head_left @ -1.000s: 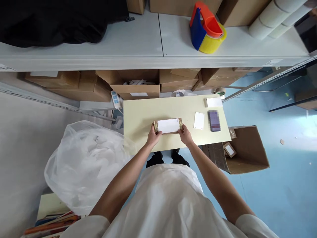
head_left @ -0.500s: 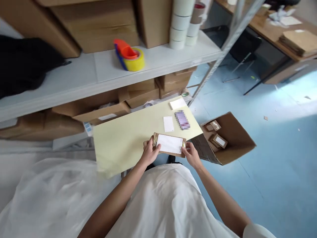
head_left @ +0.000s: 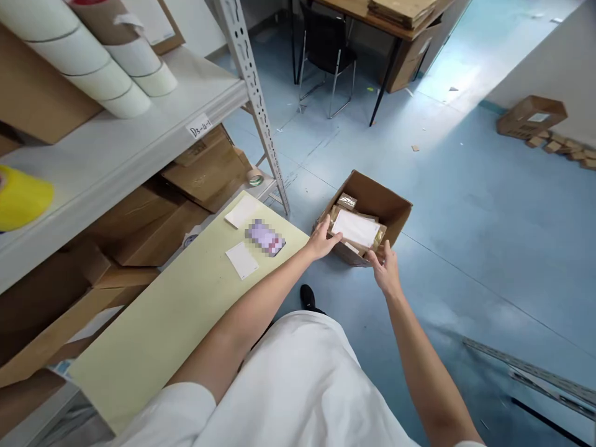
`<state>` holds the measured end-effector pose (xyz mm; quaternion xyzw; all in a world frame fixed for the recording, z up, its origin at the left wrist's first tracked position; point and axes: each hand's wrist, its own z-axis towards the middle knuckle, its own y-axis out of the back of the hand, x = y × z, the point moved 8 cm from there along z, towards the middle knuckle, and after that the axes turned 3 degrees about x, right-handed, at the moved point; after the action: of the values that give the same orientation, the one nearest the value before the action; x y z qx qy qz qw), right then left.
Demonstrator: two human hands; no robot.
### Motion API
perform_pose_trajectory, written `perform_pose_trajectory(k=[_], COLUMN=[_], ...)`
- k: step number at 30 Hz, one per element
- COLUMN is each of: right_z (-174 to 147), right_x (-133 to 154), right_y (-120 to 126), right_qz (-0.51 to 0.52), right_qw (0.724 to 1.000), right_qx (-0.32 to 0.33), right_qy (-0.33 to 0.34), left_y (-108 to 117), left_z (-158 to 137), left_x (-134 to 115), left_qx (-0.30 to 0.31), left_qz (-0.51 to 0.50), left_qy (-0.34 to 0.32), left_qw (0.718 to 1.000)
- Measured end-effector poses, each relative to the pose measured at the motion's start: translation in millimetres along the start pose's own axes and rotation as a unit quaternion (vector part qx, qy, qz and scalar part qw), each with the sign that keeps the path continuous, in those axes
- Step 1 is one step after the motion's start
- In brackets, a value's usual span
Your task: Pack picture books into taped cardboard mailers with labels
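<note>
A flat brown cardboard package (head_left: 356,228) with a white label and shiny clear wrapping lies in the open carton (head_left: 393,214), on top of other small packages. My left hand (head_left: 322,241) is at the package's left end, thumb and fingers apart. By its right end, my right hand (head_left: 385,270) has its fingers spread near the carton's front edge. Another small wrapped package (head_left: 347,200) shows at the back of the carton. On the pale yellow table (head_left: 186,323) to the left lie a phone (head_left: 265,237) with a blurred screen, a white card (head_left: 242,259) and white paper (head_left: 242,211).
A metal shelf (head_left: 139,155) with tape rolls (head_left: 97,68) stands at left, brown cartons (head_left: 139,223) below it. The carton rests on the blue floor (head_left: 465,236). A black chair (head_left: 328,46) is behind; a metal rail (head_left: 531,372) is at lower right.
The view has turned right. Both hands have carried the package from over the table's edge into the open carton, and their fingers have opened around it.
</note>
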<state>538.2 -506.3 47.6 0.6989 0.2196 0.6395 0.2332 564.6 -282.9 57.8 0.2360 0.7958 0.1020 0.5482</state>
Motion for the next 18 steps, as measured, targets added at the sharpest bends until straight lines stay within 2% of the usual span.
perform_pose_trajectory(k=[2,5,9,12,14,15,17,18], right_z=[-1,-14,-35,-47,-55,-61,-84,-104], right_x=[-6,-6,3,25,59,84,153,195], right_y=[-1,-19,-46,-71,-93,-104,-129,-140], right_qz=[0.016,0.039,0.033,0.015,-0.003,-0.012,-0.021,-0.021], right_qw=[1.0,0.998,0.992,0.983,0.971,0.961,0.927,0.897], right_qx=[-0.005,0.044,0.119,0.184,0.232,0.256,0.308,0.339], right_qy=[-0.009,-0.021,-0.022,0.009,0.062,0.103,0.214,0.282], left_y=[-2,-1,13,28,41,49,71,81], left_z=[7,-4,-41,-84,-123,-146,-199,-229], left_x=[-8,4,43,85,117,133,164,179], left_qx=[0.006,0.003,-0.039,-0.06,-0.076,-0.095,-0.163,-0.205], left_qz=[-0.01,-0.024,-0.044,-0.073,-0.077,-0.073,-0.067,-0.069], left_qy=[-0.026,-0.015,0.0,0.034,0.07,0.087,0.115,0.127], left_qw=[1.0,1.0,0.998,0.995,0.992,0.989,0.978,0.968])
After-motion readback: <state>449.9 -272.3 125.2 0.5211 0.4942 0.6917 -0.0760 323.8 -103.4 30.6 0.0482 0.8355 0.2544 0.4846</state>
